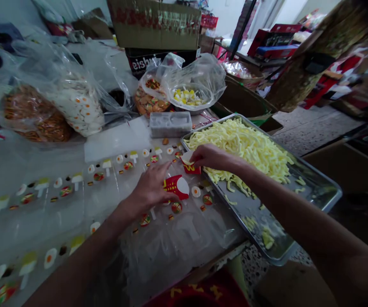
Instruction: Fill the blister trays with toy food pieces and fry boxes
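Note:
My left hand (150, 186) is closed round a red and yellow fry carton (181, 187), tipped on its side just above the table. A second red fry carton (190, 168) with a yellow M stands more upright beside the tray's left edge. My right hand (210, 157) has its fingers bent at this carton's upper right edge; the fingertips are partly hidden. Under and beside my right forearm, a metal tray (318, 192) bears a heap of pale yellow candy fries (241, 145). Small clear packs (184, 224) with egg, pizza and burger shaped candies lie under my hands.
More candy sets (65, 190) run in rows across the table at left. Behind them stand a bag of egg candies (78, 104), a bag of brown candies (33, 113), a bowl (199, 104) with yellow and white pieces, a grey mould-like block (171, 123) and a cardboard box (155, 25).

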`<state>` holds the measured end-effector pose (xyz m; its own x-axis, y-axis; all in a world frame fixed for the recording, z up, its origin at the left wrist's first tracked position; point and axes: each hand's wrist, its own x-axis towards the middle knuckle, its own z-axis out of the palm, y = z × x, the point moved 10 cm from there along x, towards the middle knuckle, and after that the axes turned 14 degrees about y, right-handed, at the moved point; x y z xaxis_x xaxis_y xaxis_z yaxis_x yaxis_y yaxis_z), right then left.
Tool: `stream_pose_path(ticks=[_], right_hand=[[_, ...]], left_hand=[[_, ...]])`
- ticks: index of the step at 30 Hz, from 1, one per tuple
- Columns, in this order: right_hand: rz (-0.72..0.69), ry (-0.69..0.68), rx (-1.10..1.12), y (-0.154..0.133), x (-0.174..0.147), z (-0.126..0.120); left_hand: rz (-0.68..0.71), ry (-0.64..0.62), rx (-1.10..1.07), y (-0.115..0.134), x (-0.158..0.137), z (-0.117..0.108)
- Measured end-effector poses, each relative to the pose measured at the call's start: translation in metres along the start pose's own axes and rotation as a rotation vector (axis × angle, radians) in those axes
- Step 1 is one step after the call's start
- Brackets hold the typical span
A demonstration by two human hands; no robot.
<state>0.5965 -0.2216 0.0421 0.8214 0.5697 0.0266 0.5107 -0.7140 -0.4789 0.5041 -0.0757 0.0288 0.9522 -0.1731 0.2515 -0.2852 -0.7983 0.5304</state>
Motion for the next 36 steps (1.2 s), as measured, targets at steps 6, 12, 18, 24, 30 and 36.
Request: stream_pose_path(ticks=[6, 12, 18, 24, 30, 36], right_hand=[[-0.193, -0.077, -0.439, -0.032, 0.000, 0.025], [-0.415, -0.133, -0.635, -0.048, -0.022, 0.051], [-0.181, 0.245, -0.271, -0.060, -0.026, 0.006], [0.095, 0.377, 0.177, -0.076, -0.072, 0.020], [0.248, 0.571, 0.110, -0.055, -0.112, 0.010], [0.320, 0.679, -0.232, -0.035, -0.151, -0.020]], left_hand=[[0.106, -0.021, 0.163, 0.015, -0.018, 0.025], [0.022, 0.117, 0.173, 0.002, -0.002, -0.014], [-0.032, 0.189, 0.211, -0.001, -0.004, -0.029], [0.063, 0.214, 0.215, 0.039, -0.014, -0.017], [0.231, 0.233, 0.227, 0.063, -0.011, -0.013], [0.247, 0.112, 0.124, 0.059, 0.013, 0.007]])
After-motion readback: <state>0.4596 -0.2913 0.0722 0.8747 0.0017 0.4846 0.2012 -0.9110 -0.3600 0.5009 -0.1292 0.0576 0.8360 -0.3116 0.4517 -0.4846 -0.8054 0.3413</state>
